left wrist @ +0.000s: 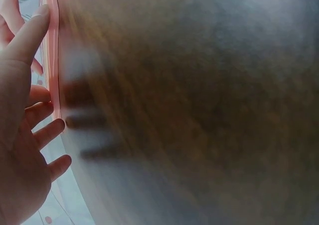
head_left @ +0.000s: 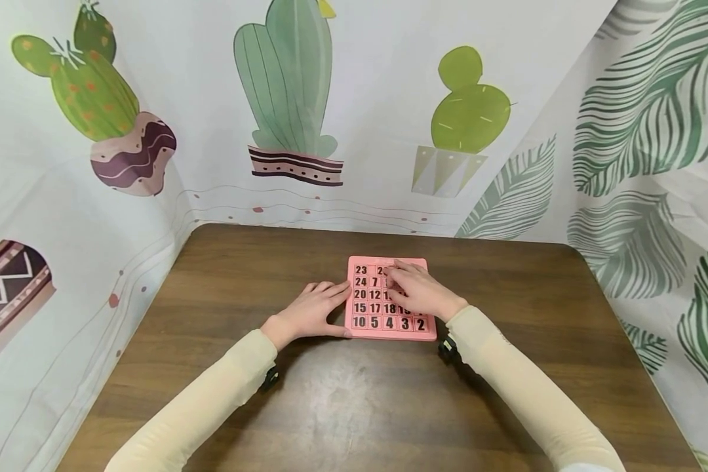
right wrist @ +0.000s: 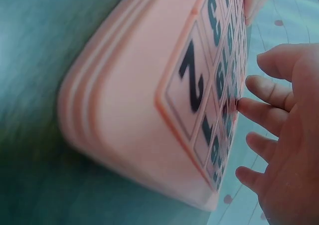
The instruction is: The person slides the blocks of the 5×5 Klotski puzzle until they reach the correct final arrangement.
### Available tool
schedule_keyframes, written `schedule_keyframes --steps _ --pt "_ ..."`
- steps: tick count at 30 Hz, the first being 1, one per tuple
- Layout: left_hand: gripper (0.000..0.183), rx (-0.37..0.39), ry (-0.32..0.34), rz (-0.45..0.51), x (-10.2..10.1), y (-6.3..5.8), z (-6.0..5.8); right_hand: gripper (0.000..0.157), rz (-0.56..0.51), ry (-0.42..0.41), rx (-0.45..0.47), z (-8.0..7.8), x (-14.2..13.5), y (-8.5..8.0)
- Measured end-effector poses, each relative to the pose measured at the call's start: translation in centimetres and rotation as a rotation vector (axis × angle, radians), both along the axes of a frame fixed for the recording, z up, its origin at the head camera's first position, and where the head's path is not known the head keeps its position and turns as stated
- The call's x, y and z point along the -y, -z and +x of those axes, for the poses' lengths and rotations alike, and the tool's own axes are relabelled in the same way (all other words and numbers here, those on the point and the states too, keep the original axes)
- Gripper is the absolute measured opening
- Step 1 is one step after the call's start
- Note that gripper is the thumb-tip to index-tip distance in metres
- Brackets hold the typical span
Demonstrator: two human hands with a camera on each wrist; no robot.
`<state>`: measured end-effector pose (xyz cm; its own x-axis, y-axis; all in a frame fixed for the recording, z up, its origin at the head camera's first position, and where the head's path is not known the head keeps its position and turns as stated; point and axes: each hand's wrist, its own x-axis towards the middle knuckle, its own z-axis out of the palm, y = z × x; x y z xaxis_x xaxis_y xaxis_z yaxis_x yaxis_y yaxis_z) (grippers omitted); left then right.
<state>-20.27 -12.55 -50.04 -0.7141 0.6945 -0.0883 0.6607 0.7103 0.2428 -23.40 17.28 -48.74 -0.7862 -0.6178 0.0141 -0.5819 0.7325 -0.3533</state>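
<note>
A pink number slide puzzle lies flat on the table, its square tiles marked with black numbers in rows. My left hand rests at its left side, the fingertips against the edge and the thumb by the near left corner. In the left wrist view, that thumb lies along the puzzle's pink side. Over the upper right tiles is my right hand, covering several numbers. In the right wrist view, one fingertip touches the tiles and the other fingers are loosely bent, gripping nothing.
The brown wooden table extends around the puzzle on every side. Behind it hangs a white cloth printed with cacti and leaves, close to the table's back edge. A small dark device sits under the right wrist.
</note>
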Motion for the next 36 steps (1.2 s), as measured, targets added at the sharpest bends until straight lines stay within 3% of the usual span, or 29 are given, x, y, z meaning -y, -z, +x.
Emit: schedule_keyframes --steps 5,13,15,19,24,28,36 --pt "0.103 -0.003 0.001 0.003 0.0 0.0 0.0 0.047 0.026 0.007 0.040 -0.1 0.7 0.0" --pt "0.103 -0.002 0.002 0.015 -0.1 0.0 0.1 0.014 0.005 -0.013 0.061 -0.1 1.6 -0.2" --pt "0.103 0.000 0.005 0.015 -0.1 0.0 0.1 0.015 -0.015 -0.016 0.032 -0.1 1.4 -0.2" --pt "0.104 -0.002 0.004 0.002 -0.1 0.1 0.1 0.033 -0.045 0.025 -0.076 0.1 0.2 -0.2" --pt "0.104 -0.010 0.001 -0.005 0.1 0.1 -0.1 0.040 0.036 0.126 -0.172 0.4 -1.9 0.1" --pt "0.104 -0.008 0.002 -0.005 0.2 0.2 -0.1 0.044 0.093 0.160 -0.159 0.5 -3.2 0.4" --pt "0.104 -0.009 0.000 0.002 0.1 0.2 0.0 0.043 0.110 0.141 -0.185 0.8 -3.4 0.9"
